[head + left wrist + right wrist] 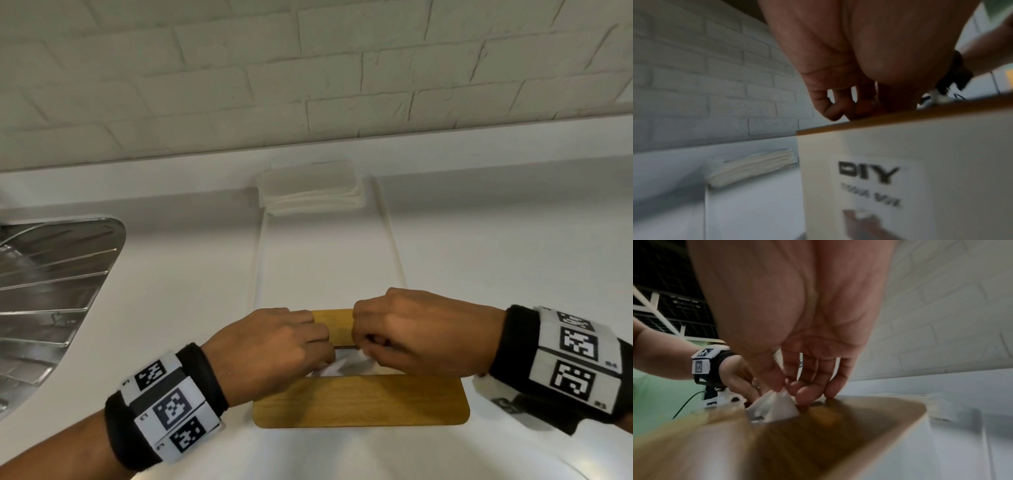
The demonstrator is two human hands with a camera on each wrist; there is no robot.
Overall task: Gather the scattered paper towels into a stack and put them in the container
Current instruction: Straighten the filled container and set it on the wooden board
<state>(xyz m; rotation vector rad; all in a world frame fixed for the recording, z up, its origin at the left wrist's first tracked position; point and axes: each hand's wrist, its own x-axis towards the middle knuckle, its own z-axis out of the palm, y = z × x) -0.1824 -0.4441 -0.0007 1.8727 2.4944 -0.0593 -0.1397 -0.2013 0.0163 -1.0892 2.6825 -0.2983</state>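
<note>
A white container (pixel 951 146) with a wooden lid (pixel 359 401) stands at the near edge of the counter. A crumpled white paper towel (pixel 342 365) pokes up through the lid's slot. My right hand (pixel 366 342) pinches its top between thumb and fingers, as the right wrist view shows for the paper towel (pixel 774 407) and the right hand (pixel 793 389). My left hand (pixel 322 349) lies curled on the lid at the slot's left end, fingertips at the towel's edge. A neat stack of paper towels (pixel 310 188) lies at the back of the counter by the wall.
A steel sink drainboard (pixel 51 291) lies to the left. A white brick wall (pixel 308 68) runs behind the counter. A flat white mat (pixel 325 260) stretches from the stack toward the container.
</note>
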